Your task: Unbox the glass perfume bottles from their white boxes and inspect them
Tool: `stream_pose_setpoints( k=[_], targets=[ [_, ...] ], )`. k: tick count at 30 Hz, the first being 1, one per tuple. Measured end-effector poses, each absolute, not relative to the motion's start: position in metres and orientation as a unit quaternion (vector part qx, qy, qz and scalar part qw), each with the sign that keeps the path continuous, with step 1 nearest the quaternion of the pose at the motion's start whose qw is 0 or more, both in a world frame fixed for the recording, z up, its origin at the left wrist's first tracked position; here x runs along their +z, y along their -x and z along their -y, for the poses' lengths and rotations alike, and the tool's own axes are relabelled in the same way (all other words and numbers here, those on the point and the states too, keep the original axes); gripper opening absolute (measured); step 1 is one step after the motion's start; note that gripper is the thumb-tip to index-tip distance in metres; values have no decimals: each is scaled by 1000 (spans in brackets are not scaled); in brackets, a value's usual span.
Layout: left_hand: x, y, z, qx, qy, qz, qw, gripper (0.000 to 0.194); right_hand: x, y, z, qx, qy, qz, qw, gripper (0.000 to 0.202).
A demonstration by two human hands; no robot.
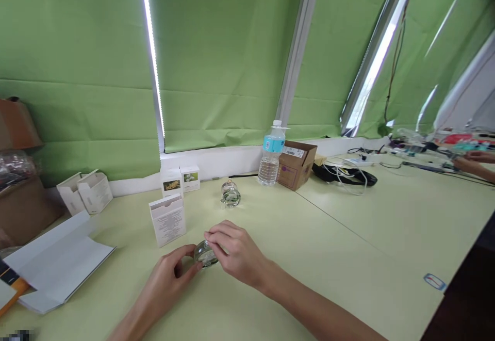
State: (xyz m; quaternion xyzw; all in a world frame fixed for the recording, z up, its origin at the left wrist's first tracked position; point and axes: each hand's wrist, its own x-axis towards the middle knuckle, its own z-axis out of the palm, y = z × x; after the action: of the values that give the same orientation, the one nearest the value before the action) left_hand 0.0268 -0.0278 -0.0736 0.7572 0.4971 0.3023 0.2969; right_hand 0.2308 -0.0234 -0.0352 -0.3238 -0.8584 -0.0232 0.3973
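A clear, rounded glass perfume bottle (206, 256) stands on the pale yellow-green table between my hands. My left hand (169, 273) grips its body from the left, thumb in front and fingers behind. With closed fingertips, my right hand (236, 252) pinches the top of this bottle; the part inside the pinch is mostly hidden. Farther back is a second glass bottle (231, 195) of similar shape, with a small clear piece (223, 204) at its lower left. An upright white carton (168, 221) with printed text stands behind my left hand.
Small white boxes (191, 178) stand near the wall. At left are open white cartons (94, 191) and an unfolded white sheet (65, 258). A water bottle (269, 163), a cardboard box (296, 165) and a black pouch (346, 175) with cables line the back. Another person's hand (477, 163) shows far right.
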Motion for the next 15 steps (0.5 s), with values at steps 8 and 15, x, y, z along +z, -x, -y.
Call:
stream_pose_setpoints(
  k=[8, 15],
  targets=[
    [-80, -26, 25, 302, -758, -502, 288, 36, -33, -226, 26, -83, 362, 861, 347, 18],
    [-82, -26, 25, 302, -761, -506, 270, 41, -29, -215, 39, -172, 422, 853, 254, 7]
  ],
)
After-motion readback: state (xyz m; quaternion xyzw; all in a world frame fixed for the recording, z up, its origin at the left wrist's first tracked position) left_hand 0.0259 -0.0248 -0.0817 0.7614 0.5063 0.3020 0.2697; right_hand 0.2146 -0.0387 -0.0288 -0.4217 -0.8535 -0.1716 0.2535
